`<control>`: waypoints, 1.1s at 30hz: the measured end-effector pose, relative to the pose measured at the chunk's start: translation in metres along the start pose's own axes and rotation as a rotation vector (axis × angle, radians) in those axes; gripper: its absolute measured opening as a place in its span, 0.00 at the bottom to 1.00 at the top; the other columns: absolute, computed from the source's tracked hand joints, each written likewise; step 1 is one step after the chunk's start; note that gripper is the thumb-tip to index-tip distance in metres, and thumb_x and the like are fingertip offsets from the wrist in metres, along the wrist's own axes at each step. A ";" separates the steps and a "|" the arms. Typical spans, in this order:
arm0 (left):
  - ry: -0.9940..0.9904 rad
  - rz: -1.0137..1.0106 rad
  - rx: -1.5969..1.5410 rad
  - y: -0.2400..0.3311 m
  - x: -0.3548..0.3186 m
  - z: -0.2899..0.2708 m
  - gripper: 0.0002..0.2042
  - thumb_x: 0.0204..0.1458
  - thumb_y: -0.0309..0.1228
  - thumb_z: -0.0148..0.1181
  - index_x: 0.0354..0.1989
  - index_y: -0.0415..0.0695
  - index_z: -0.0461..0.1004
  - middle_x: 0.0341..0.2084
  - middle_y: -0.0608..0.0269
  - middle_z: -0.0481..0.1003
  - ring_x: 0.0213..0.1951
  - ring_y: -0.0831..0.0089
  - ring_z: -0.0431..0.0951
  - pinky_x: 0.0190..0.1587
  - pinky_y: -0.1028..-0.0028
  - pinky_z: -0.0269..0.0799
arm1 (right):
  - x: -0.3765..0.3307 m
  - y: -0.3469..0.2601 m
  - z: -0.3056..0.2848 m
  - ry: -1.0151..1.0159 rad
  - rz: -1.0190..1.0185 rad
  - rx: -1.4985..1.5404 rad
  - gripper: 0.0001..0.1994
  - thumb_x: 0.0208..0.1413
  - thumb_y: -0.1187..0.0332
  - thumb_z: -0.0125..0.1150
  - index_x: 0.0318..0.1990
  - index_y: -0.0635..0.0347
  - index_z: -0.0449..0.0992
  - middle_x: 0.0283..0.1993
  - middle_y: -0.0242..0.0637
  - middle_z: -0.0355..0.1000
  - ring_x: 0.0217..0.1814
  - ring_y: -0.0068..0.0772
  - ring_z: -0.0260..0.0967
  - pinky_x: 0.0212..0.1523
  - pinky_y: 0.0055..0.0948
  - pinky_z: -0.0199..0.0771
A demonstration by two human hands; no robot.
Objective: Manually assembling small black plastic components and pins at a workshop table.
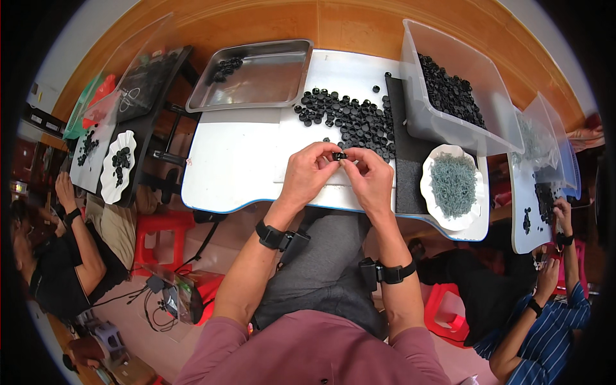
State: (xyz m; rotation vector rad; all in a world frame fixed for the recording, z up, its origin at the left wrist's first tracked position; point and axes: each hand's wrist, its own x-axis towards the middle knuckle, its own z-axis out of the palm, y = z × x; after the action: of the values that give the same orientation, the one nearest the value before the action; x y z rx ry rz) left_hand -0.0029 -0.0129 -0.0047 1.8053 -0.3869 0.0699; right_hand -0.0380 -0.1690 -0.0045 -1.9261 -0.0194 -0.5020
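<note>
Both my hands meet over the near edge of the white table (234, 151), fingertips together. Between them is a small black round part (339, 156), mostly covered by the fingers. My left hand (305, 173) pinches it from the left, thumb against forefinger. My right hand (371, 177) grips it from the other side in the same way. Just beyond the hands lies a spread of loose black round caps (366, 125), some facing up and some turned over. A single small black piece (326, 139) sits close to my left fingers.
A metal tray (276, 77) with several black pieces stands at the back left. To the right are a dark mat (409, 173), a clear plastic bin (420, 109) of black caps and a scalloped white plate (428, 189) heaped with grey-green bits. People work at tables on both sides.
</note>
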 end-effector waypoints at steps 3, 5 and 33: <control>-0.006 0.018 0.018 0.000 0.000 0.000 0.12 0.50 0.20 0.68 0.44 0.39 0.81 0.27 0.67 0.77 0.25 0.84 0.73 0.29 0.80 0.72 | 0.000 0.001 0.000 -0.010 0.024 0.001 0.09 0.51 0.75 0.70 0.41 0.63 0.84 0.33 0.38 0.81 0.25 0.24 0.75 0.28 0.25 0.73; -0.009 0.032 0.018 -0.001 0.000 0.000 0.12 0.50 0.19 0.68 0.44 0.39 0.81 0.27 0.67 0.78 0.25 0.83 0.73 0.30 0.80 0.72 | -0.001 0.000 -0.001 -0.011 0.026 0.040 0.08 0.52 0.76 0.70 0.41 0.64 0.84 0.34 0.39 0.81 0.27 0.25 0.76 0.29 0.25 0.75; -0.036 0.072 0.084 -0.003 0.001 0.001 0.12 0.54 0.21 0.66 0.47 0.38 0.78 0.32 0.59 0.83 0.33 0.76 0.83 0.36 0.77 0.78 | 0.001 0.003 -0.001 -0.034 0.147 0.261 0.07 0.56 0.79 0.67 0.41 0.66 0.85 0.35 0.35 0.80 0.31 0.19 0.74 0.32 0.19 0.73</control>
State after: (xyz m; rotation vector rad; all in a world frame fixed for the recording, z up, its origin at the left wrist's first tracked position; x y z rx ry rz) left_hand -0.0010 -0.0129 -0.0079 1.8771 -0.4804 0.1052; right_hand -0.0371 -0.1716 -0.0064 -1.6657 0.0332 -0.3502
